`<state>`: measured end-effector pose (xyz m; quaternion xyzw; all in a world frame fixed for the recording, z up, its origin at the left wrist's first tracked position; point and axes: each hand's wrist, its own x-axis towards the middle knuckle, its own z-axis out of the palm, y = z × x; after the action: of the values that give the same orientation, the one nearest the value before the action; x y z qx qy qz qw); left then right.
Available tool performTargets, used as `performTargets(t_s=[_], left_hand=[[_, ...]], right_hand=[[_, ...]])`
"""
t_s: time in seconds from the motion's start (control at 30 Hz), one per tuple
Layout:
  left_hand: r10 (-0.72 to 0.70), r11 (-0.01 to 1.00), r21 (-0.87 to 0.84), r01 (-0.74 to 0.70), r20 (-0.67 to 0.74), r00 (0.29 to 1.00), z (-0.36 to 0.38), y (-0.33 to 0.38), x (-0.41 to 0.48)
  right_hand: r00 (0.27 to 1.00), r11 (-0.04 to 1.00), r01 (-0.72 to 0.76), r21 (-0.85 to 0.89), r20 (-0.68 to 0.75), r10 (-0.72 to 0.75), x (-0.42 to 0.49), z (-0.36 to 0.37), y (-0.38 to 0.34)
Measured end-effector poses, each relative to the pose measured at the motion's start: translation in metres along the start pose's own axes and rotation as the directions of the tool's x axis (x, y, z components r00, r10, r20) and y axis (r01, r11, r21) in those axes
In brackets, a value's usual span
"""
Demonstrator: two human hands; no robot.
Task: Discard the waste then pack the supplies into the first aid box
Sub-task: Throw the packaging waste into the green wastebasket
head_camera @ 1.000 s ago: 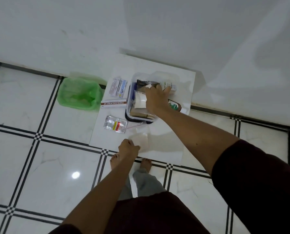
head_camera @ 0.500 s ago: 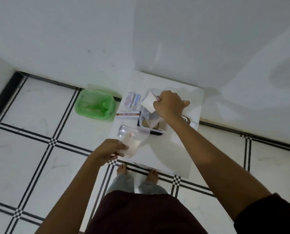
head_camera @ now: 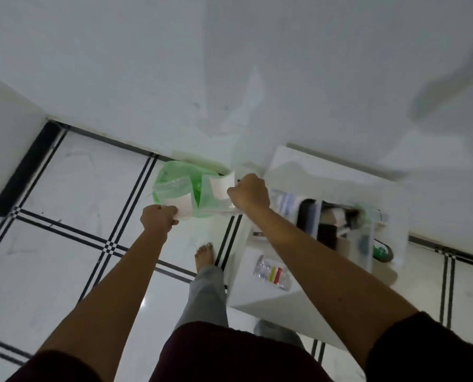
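My left hand (head_camera: 158, 221) grips a clear plastic wrapper (head_camera: 178, 198) and holds it over the green-lined waste bin (head_camera: 165, 175) on the floor. My right hand (head_camera: 249, 194) is closed on a white paper piece (head_camera: 221, 186), also above the bin's right side. The clear first aid box (head_camera: 364, 245) stands on the low white table (head_camera: 282, 301) to the right, blurred, with dark and white items inside. A clear blister pack (head_camera: 273, 273) with a red and yellow label lies on the table near its front.
A white wall runs behind the bin and table. A small carton (head_camera: 285, 202) lies left of the box and a green-capped bottle (head_camera: 382, 251) right of it. My bare foot (head_camera: 205, 255) stands on the tiled floor beside the table's left edge.
Both hands swung left from the table to above the green bin, carrying the wrapper and the paper. The view turned left with them.
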<state>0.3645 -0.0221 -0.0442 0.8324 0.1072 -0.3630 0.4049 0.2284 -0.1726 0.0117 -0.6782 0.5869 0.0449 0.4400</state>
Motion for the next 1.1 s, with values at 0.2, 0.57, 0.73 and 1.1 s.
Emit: performTargets(t_s=[0.2, 0.57, 0.73, 1.1], left_hand=[[0.058, 0.975, 0.217, -0.051, -0.027, 0.998, -0.002, 0.020, 0.150], [0.033, 0.805, 0.585, -0.101, 0.126, 0.992, 0.043, -0.027, 0.345], [-0.022, 0.699, 0.700, -0.146, 0.226, 0.974, 0.037, -0.047, 0.354], [0.198, 0.660, 0.678, -0.323, 0.258, 0.946, 0.054, -0.035, 0.270]], right_hand=[[0.980, 0.984, -0.174, -0.037, 0.090, 0.177, 0.092, 0.123, -0.037], [0.929, 0.940, -0.291, -0.179, 0.184, 0.322, 0.233, 0.267, -0.028], [0.911, 0.902, -0.199, -0.384, 0.267, 0.314, 0.229, 0.285, -0.021], [0.975, 0.931, -0.022, -0.364, 0.199, 0.101, 0.174, 0.241, -0.014]])
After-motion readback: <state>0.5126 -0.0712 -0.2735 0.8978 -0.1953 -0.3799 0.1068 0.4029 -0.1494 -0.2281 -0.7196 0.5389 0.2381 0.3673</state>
